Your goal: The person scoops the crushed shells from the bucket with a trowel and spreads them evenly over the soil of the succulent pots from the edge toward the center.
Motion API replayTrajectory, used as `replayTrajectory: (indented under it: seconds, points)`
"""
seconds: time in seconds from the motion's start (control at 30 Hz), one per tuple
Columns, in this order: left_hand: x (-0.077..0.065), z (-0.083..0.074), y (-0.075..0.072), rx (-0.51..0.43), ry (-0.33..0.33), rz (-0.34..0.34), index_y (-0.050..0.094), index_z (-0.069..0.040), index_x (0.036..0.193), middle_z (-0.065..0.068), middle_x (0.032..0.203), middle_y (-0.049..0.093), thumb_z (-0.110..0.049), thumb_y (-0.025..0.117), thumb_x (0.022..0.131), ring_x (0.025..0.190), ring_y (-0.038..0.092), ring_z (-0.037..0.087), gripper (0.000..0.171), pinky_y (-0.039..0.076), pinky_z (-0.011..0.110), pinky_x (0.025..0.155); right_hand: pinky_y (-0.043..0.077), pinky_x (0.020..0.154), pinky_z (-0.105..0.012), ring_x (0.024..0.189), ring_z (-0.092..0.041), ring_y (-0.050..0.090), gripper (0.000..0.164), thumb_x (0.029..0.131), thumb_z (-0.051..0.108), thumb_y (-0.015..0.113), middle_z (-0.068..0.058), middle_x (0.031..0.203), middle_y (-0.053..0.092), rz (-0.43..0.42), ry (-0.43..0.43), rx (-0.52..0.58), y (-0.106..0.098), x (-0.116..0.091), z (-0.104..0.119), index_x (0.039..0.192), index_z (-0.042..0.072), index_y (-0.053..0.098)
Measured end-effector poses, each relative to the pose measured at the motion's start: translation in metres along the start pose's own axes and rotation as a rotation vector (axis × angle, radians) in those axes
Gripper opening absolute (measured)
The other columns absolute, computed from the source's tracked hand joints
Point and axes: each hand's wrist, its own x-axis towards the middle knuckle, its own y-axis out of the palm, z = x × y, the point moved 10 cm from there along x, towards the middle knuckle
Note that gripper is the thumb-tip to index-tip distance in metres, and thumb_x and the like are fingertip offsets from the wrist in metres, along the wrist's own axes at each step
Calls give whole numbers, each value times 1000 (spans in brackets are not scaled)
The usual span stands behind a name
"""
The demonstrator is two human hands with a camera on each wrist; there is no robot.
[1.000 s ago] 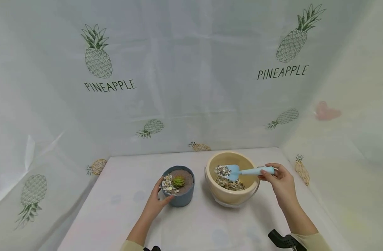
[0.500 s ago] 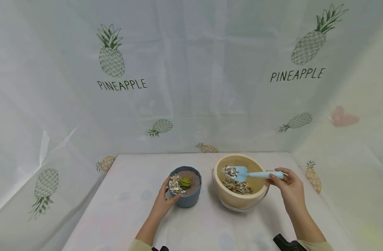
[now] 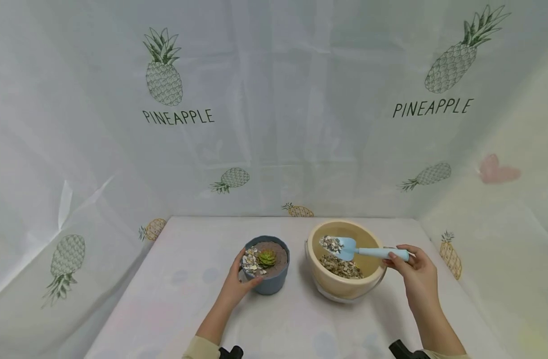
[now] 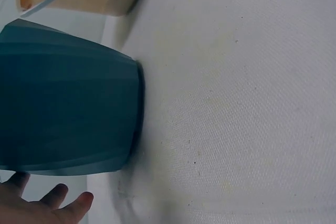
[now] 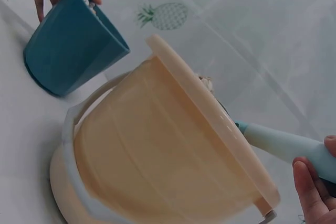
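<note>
My left hand [image 3: 235, 288] holds the left side of a blue flowerpot [image 3: 273, 285], thumb at the near rim and fingers round the side. In the pot a green succulent [image 3: 267, 258] stands in brown soil, with pale stone chips [image 3: 251, 263] covering the soil on its left. My right hand [image 3: 421, 279] grips the handle of a light blue trowel [image 3: 348, 248]. A heap of chips [image 3: 331, 243] lies on the trowel's blade, which is over the cream bucket [image 3: 334, 288]. More chips [image 3: 341, 267] lie at the bottom of the bucket. The left wrist view shows the pot's wall [image 4: 68, 103] and several fingertips [image 4: 60, 195] beside it.
The pot and bucket stand apart on a table with a pale cloth [image 3: 188, 299]. A curtain [image 3: 274, 109] printed with pineapples hangs behind and at both sides. The bucket's grey carrying handle [image 5: 79, 150] hangs down its outside.
The head view has shifted, so everything appears further right than one second ago. Both hands keep their hold, and the loaded trowel stays over the bucket.
</note>
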Motion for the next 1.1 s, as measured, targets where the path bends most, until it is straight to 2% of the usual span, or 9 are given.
replayTrajectory:
  seconds: [0.17,0.3,0.5,0.73,0.8,0.93,1.1]
  points:
    - [4,-3,4,-28,19,19,14,-20,157,21,160,13,-31,81,82,139,21,51,101,30,65,104,56,75,-23,75,-12,70,28,89,4,70,-1,91,71,-25,-4,18,-2,0,-2,112,-4,54]
    - [5,-3,8,-54,8,37,11,-20,157,21,160,10,-28,80,82,140,17,52,102,27,64,106,55,74,-22,74,-12,69,29,89,3,70,0,91,71,-44,10,24,-2,-1,-4,111,-5,54]
    - [6,-1,11,-84,-5,27,11,-23,157,22,160,9,-27,80,82,140,14,53,102,24,65,107,55,74,-22,73,-12,70,33,89,2,69,0,91,71,-45,7,44,2,-1,-3,114,-11,51]
    - [3,-1,12,-102,-12,11,14,-22,157,21,160,9,-25,80,83,139,14,54,99,23,66,107,55,75,-23,72,-12,69,27,90,0,68,-1,91,71,-52,11,50,4,-4,0,110,-7,53]
    - [2,-2,12,-114,-19,9,15,-23,157,21,160,8,-25,80,83,140,13,54,98,23,65,107,55,75,-23,72,-12,69,28,90,1,68,-1,91,71,-53,7,47,6,-4,2,111,-9,52]
    - [-2,-3,12,-121,-27,3,14,-22,157,22,160,6,-25,80,83,139,14,55,98,25,65,106,56,74,-24,72,-13,70,32,90,0,68,-2,90,71,-34,12,60,14,-3,3,113,-11,50]
    - [-8,-5,13,-131,-22,-14,13,-18,157,24,159,7,-21,79,83,139,15,55,98,28,67,104,56,75,-26,73,-14,70,29,90,1,68,-4,88,70,20,30,58,28,-8,4,112,-9,51]
